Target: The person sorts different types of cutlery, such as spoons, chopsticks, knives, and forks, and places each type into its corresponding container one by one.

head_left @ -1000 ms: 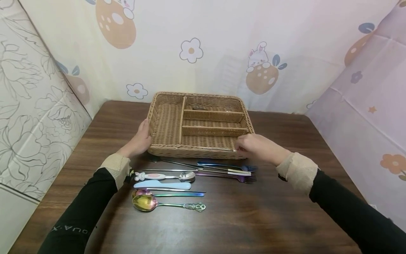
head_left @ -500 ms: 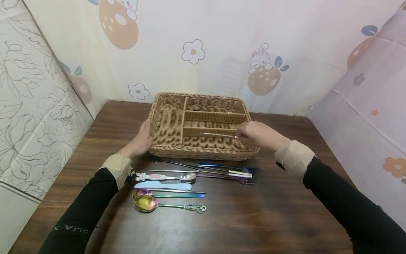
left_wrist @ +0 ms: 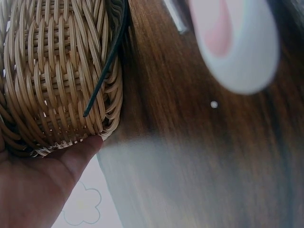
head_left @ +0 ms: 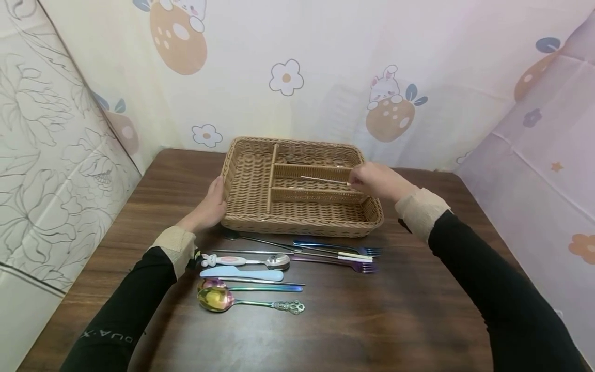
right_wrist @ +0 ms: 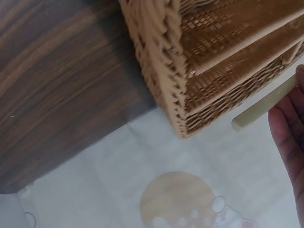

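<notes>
A woven wicker tray (head_left: 302, 227) with dividers stands on the table. My left hand (head_left: 206, 206) rests against its left end, thumb (left_wrist: 88, 154) at a corner in the left wrist view; its other fingers are hidden there. My right hand (head_left: 376, 181) pinches a slim chopstick (head_left: 323, 180) with a pale end above the tray's middle right compartment. In the right wrist view, the chopstick's cream end (right_wrist: 259, 111) sticks out from the fingers. In front of the tray lie two white-ended chopsticks (head_left: 355, 257), a blue fork (head_left: 334, 247) and a purple fork (head_left: 334, 262).
Nearer the table's front are a rabbit-handled spoon (head_left: 232, 261), a light blue knife (head_left: 241, 273) and a golden spoon (head_left: 218, 299) with an ornate handle. A dark spoon (head_left: 232, 235) lies close to the tray's front left. Patterned cloth (head_left: 325, 103) hangs behind the table.
My right hand has moved away from me with the chopstick, from the tray's front rim over the front compartment to the middle one. The left hand stays at the tray's left end.
</notes>
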Available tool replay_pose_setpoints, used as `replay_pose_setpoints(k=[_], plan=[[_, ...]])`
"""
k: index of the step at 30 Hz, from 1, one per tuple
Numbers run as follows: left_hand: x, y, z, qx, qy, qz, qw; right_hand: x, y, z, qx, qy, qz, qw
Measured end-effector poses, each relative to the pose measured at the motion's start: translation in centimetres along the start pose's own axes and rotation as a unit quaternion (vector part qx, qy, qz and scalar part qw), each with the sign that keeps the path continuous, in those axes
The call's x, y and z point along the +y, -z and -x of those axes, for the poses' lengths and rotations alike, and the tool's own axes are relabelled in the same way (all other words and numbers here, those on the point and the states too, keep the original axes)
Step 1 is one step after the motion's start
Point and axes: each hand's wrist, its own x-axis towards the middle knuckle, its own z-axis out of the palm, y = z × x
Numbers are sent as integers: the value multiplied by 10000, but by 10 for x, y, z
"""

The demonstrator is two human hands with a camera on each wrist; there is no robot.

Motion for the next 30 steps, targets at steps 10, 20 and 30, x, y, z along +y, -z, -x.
replay_pose_setpoints(k=[10,20,30], plan=[[1,-2,0,31,33,39,10000,15,-10,-18,-9,-218,58,9997],[-1,-2,0,-9,106,10,9999,18,-22,-34,-136,-434,-2,9990],[-2,-3,-1,26,89,34,10000,18,-36,-48,-194,-312,49,9993]])
